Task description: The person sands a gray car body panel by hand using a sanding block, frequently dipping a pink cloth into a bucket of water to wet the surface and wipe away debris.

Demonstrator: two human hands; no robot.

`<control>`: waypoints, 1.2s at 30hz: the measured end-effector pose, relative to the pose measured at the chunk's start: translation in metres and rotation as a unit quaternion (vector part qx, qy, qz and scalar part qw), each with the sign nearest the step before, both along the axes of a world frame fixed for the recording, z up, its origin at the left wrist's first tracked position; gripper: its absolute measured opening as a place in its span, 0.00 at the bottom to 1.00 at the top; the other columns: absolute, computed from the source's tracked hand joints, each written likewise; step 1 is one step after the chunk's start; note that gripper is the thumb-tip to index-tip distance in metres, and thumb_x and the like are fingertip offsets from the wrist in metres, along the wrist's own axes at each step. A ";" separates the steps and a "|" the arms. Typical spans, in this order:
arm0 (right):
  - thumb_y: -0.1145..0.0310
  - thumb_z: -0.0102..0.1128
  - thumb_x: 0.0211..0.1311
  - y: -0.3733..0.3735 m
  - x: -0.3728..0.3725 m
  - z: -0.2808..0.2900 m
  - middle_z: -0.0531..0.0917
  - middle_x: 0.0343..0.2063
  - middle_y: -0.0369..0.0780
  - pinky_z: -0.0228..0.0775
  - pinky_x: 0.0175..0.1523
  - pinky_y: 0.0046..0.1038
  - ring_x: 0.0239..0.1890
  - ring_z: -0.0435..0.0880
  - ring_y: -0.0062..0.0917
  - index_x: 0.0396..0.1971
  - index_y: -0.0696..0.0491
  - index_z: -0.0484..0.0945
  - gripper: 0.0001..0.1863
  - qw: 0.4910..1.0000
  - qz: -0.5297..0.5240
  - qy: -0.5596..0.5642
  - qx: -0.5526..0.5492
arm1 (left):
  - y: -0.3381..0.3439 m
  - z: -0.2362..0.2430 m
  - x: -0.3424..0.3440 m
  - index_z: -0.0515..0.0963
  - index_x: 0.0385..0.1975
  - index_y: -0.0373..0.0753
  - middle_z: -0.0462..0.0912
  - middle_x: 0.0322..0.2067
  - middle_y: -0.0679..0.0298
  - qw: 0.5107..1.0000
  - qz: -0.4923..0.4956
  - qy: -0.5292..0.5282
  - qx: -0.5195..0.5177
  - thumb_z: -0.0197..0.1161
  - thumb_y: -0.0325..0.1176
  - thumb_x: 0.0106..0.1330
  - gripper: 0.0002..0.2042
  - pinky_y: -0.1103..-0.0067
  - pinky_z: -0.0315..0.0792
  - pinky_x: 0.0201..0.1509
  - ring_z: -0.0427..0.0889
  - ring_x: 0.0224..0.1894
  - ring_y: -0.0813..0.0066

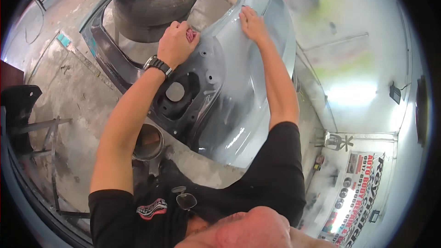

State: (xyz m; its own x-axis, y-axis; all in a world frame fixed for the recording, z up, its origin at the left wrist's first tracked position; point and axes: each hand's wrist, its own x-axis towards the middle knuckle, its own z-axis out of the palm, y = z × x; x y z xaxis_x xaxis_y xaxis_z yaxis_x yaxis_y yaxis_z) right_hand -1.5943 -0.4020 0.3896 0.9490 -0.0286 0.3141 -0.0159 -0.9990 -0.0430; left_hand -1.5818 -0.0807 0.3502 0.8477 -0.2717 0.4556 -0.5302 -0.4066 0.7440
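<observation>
A grey car body panel (239, 92), shaped like a rear quarter panel with a door or window frame, stretches out in front of me. Patches of its surface are dull and hazy, others shiny. My left hand (177, 43), with a watch on the wrist, is closed round a crumpled pinkish-red cloth (190, 35) above the panel's inner edge. Farther up, my right hand (252, 24) lies on the smooth outer surface with its fingers stretched out. A small dark spot shows by its fingertips; I cannot tell what it is.
Stacked tyres (156, 16) stand behind the panel's frame opening. An open metal can (149, 142) is below my left forearm. At the left are a black curved part (20, 115) and a metal stand (54, 156). A paint-marked wall (340, 50) with a banner (353, 202) runs along the right.
</observation>
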 end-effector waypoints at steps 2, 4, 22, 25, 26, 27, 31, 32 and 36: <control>0.54 0.43 0.79 0.059 -0.010 -0.014 0.76 0.66 0.42 0.59 0.72 0.56 0.68 0.73 0.37 0.64 0.50 0.74 0.23 0.992 0.107 -0.026 -0.056 | 0.018 -0.010 0.012 0.80 0.41 0.39 0.80 0.38 0.54 1.000 0.022 0.000 0.017 0.70 0.42 0.65 0.14 0.63 0.77 0.47 0.82 0.42 0.51; 0.53 0.42 0.79 0.087 -0.053 -0.002 0.75 0.66 0.42 0.58 0.72 0.57 0.68 0.73 0.37 0.65 0.50 0.73 0.24 0.981 0.196 -0.003 0.002 | 0.016 -0.013 0.008 0.80 0.41 0.39 0.80 0.38 0.54 1.000 0.019 0.003 0.015 0.69 0.42 0.65 0.14 0.63 0.77 0.47 0.82 0.42 0.51; 0.52 0.43 0.79 -0.009 0.022 0.026 0.73 0.69 0.43 0.61 0.71 0.53 0.73 0.68 0.41 0.65 0.54 0.73 0.27 0.988 0.002 0.055 0.147 | -0.004 -0.005 -0.001 0.80 0.41 0.40 0.80 0.39 0.56 0.999 0.007 -0.027 -0.016 0.71 0.41 0.64 0.14 0.64 0.78 0.47 0.83 0.43 0.53; 0.52 0.42 0.80 0.000 0.053 0.015 0.71 0.70 0.43 0.58 0.73 0.54 0.73 0.67 0.42 0.66 0.52 0.73 0.26 0.997 -0.046 0.048 -0.033 | 0.000 -0.004 0.000 0.80 0.42 0.40 0.80 0.39 0.56 1.000 0.005 -0.026 0.000 0.71 0.41 0.65 0.14 0.63 0.78 0.46 0.82 0.43 0.53; 0.52 0.42 0.80 0.019 0.051 0.001 0.71 0.70 0.43 0.58 0.73 0.54 0.73 0.67 0.42 0.66 0.52 0.73 0.26 0.998 -0.034 0.051 -0.022 | 0.009 -0.007 0.004 0.80 0.42 0.40 0.80 0.39 0.56 1.000 0.009 -0.003 0.009 0.71 0.41 0.65 0.14 0.63 0.78 0.47 0.82 0.43 0.53; 0.51 0.42 0.80 0.043 0.034 -0.009 0.70 0.71 0.43 0.57 0.73 0.55 0.74 0.66 0.42 0.66 0.51 0.73 0.26 0.999 0.042 0.019 -0.007 | 0.018 -0.009 0.010 0.80 0.43 0.40 0.80 0.39 0.56 1.000 0.018 0.019 0.014 0.71 0.41 0.65 0.14 0.63 0.78 0.47 0.82 0.43 0.53; 0.52 0.42 0.80 0.048 -0.027 -0.001 0.71 0.71 0.43 0.57 0.74 0.52 0.74 0.66 0.42 0.65 0.49 0.75 0.25 0.990 0.132 0.019 0.037 | 0.016 -0.007 0.004 0.80 0.42 0.40 0.80 0.39 0.56 1.000 0.024 0.020 0.000 0.71 0.41 0.65 0.14 0.63 0.78 0.47 0.82 0.43 0.53; 0.53 0.41 0.81 0.014 -0.014 -0.003 0.72 0.70 0.43 0.57 0.74 0.51 0.73 0.67 0.41 0.65 0.50 0.75 0.25 0.991 0.124 0.021 0.051 | 0.011 -0.003 0.000 0.79 0.42 0.40 0.79 0.39 0.56 1.000 0.003 0.010 -0.013 0.70 0.41 0.65 0.14 0.62 0.79 0.46 0.82 0.44 0.53; 0.54 0.41 0.81 -0.068 0.085 0.034 0.75 0.67 0.45 0.59 0.74 0.45 0.71 0.70 0.40 0.64 0.51 0.76 0.24 0.994 0.047 0.005 0.096 | 0.002 0.002 -0.003 0.79 0.42 0.40 0.80 0.39 0.56 1.000 -0.015 0.004 -0.025 0.71 0.40 0.66 0.13 0.64 0.78 0.46 0.82 0.43 0.53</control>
